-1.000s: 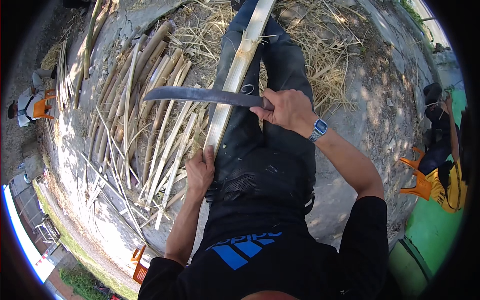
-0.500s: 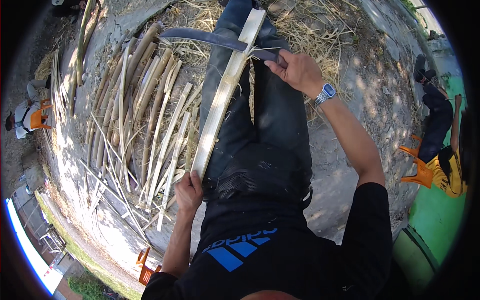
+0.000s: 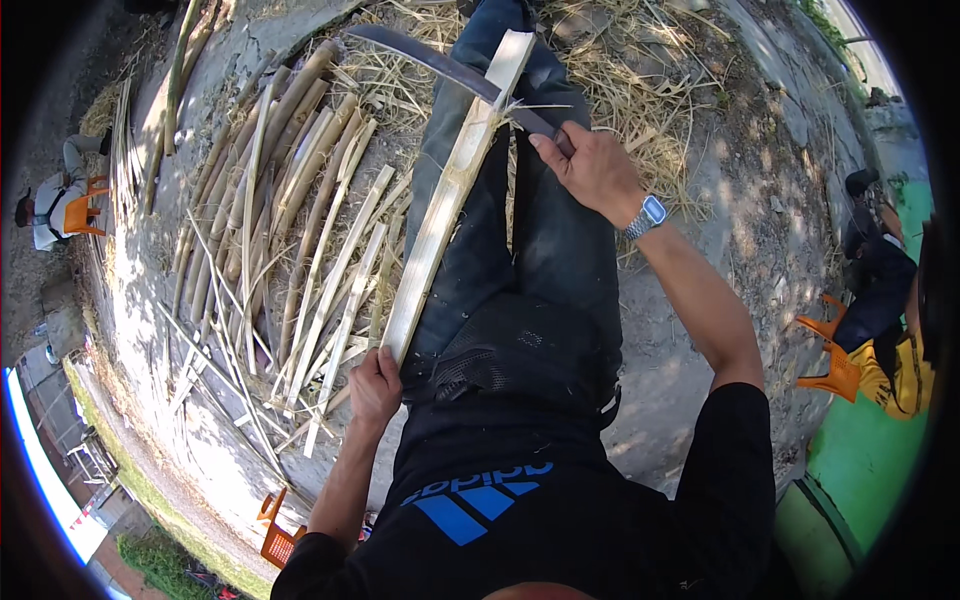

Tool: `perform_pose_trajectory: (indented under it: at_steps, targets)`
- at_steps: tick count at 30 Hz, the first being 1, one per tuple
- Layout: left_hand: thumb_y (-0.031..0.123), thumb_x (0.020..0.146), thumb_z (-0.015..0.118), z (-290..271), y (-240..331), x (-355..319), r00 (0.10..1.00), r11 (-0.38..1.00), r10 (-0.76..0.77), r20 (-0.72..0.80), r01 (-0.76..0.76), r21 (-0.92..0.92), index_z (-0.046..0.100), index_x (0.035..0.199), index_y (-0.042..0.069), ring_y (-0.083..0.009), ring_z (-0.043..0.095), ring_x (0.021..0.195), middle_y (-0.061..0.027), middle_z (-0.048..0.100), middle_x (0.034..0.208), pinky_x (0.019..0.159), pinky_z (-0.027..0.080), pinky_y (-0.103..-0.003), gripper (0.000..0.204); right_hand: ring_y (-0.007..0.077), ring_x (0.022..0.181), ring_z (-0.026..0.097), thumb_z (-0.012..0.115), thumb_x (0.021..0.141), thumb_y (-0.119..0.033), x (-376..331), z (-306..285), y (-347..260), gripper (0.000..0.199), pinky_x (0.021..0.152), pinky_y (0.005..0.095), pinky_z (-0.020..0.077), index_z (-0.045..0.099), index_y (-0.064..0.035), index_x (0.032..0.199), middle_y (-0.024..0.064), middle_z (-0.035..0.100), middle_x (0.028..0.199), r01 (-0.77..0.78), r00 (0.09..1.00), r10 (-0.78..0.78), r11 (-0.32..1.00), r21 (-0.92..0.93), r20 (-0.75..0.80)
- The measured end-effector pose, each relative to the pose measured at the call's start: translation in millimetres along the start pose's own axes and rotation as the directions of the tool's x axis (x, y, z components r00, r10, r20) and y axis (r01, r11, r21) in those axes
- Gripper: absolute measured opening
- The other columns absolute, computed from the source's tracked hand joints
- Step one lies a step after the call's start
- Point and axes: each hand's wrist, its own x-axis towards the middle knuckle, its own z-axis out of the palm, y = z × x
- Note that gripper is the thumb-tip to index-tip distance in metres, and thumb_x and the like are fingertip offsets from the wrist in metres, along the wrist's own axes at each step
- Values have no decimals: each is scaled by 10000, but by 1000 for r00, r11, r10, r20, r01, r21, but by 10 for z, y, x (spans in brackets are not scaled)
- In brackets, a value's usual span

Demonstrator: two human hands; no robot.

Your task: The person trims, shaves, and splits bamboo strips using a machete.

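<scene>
A long pale split bamboo slat (image 3: pixel 446 200) lies along my left thigh, running away from me. My left hand (image 3: pixel 374 384) grips its near end by my hip. My right hand (image 3: pixel 590 168) holds the handle of a long curved dark blade (image 3: pixel 430 60). The blade crosses the slat near its far end, edge against the wood. I sit on the ground with legs in dark trousers stretched out. A watch with a blue band is on my right wrist.
Many bamboo poles and split strips (image 3: pixel 290 220) lie in rows on the ground to my left. Dry shavings (image 3: pixel 640 90) cover the ground around my legs. A person (image 3: pixel 50 205) sits far left by an orange chair; another person (image 3: pixel 885 310) sits at right.
My right hand has pushed the blade along the slat away from me, from mid-length to near the far end. My left hand has stayed on the near end.
</scene>
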Motion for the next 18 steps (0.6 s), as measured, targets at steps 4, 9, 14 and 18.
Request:
perform_pose_trajectory:
  at_steps: [4, 9, 14, 18]
  targets:
    - [231, 1061, 529, -74, 73, -66, 1000, 1000, 18, -15, -18, -8, 525, 720, 25, -463, 592, 525, -216, 551, 557, 487, 421, -519, 398, 357, 594, 687, 635, 942, -615, -264, 17, -98, 553, 517, 451, 538, 635, -89, 772, 120, 660, 601, 206, 973, -209, 978, 44, 102]
    - [243, 1063, 506, -65, -57, -155, 999, 999, 32, 26, -32, 23, 553, 745, 22, -475, 609, 550, -225, 560, 566, 496, 441, -531, 390, 356, 599, 692, 608, 957, -615, 221, -55, 444, 557, 530, 467, 556, 618, -89, 775, 112, 673, 620, 76, 995, -89, 972, -224, -49]
    - [234, 1065, 482, 32, -351, -404, 999, 1000, 12, -34, -13, -17, 542, 685, 4, -457, 588, 506, -238, 543, 551, 467, 396, -523, 448, 370, 586, 665, 604, 978, -580, 28, -159, -125, 538, 541, 466, 530, 610, -66, 818, 138, 616, 572, 58, 998, -59, 997, -42, -17]
    - [235, 1065, 489, 42, -353, -480, 998, 998, 56, -24, -56, -21, 550, 692, 8, -441, 587, 493, -223, 550, 551, 461, 396, -509, 441, 336, 574, 664, 618, 966, -586, 146, -122, 524, 514, 517, 432, 521, 592, -93, 825, 80, 641, 594, 266, 964, -264, 954, -139, 36]
